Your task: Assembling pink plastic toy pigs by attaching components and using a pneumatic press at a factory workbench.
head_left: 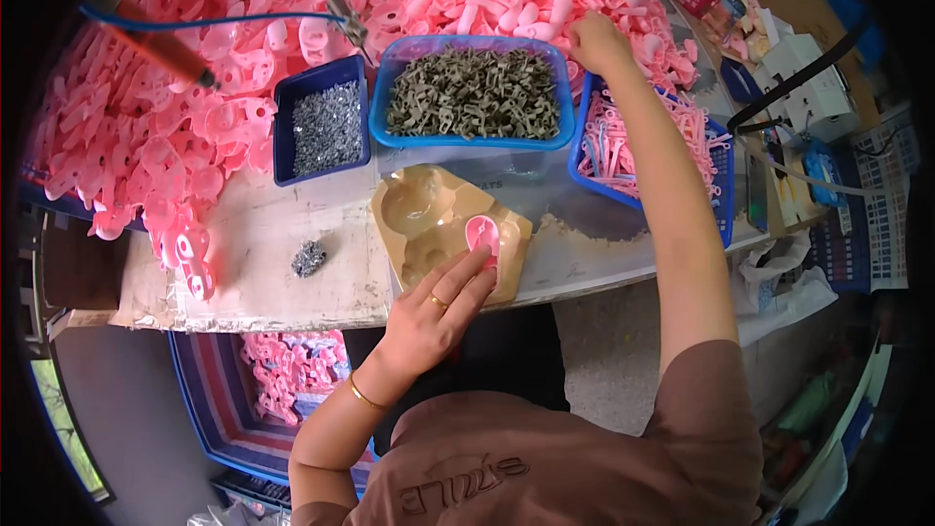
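1 pink oval part (pixel 481 231) sat at the right side of the tan fixture (pixel 443 200). Left hand (pixel 438 307): fingers extended, close together, tips on the part; thumb hidden, so could not tell if gripped. Right hand (pixel 597 42): well beyond the fixture, to its right, at a heap of pink handle pieces (pixel 497 15); fingers curled, contents undeterminable. Metal clips (pixel 471 93) lay behind the fixture; a small clump of metal bits (pixel 309 258), left of it.
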Available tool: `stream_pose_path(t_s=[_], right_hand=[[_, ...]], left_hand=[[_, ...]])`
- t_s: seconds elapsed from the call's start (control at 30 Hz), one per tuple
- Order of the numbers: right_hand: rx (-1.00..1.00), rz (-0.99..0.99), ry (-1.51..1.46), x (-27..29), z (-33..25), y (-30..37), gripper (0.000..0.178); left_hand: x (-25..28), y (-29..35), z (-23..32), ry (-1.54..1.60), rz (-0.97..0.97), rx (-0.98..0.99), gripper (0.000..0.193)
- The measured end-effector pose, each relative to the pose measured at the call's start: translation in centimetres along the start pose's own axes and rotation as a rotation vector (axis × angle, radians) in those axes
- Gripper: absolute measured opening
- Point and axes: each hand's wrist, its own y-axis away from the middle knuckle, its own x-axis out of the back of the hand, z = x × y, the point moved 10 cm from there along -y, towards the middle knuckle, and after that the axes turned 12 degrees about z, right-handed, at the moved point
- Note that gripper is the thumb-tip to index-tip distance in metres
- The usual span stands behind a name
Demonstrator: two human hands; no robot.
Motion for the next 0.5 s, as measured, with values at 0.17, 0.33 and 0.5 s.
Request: stream_pose_path(t_s=[0.17,0.33,0.5], right_hand=[[-0.125,-0.108,-0.188,1.7,2.4,-0.2,0.020],[-0.136,-0.010,-0.451,5.5,4.0,1.8,0.026],[-0.294,-0.341,-0.928,7.0,-2.9,7.9,0.021]], left_hand=[[0.3,1.5,0.1,-0.063,-0.019,0.005,0.028],[0.7,2.7,-0.1,-0.093,-0.009,0.077,0.030],[1.1,3.9,-2.6,-0.239,-0.063,0.154,0.028]])
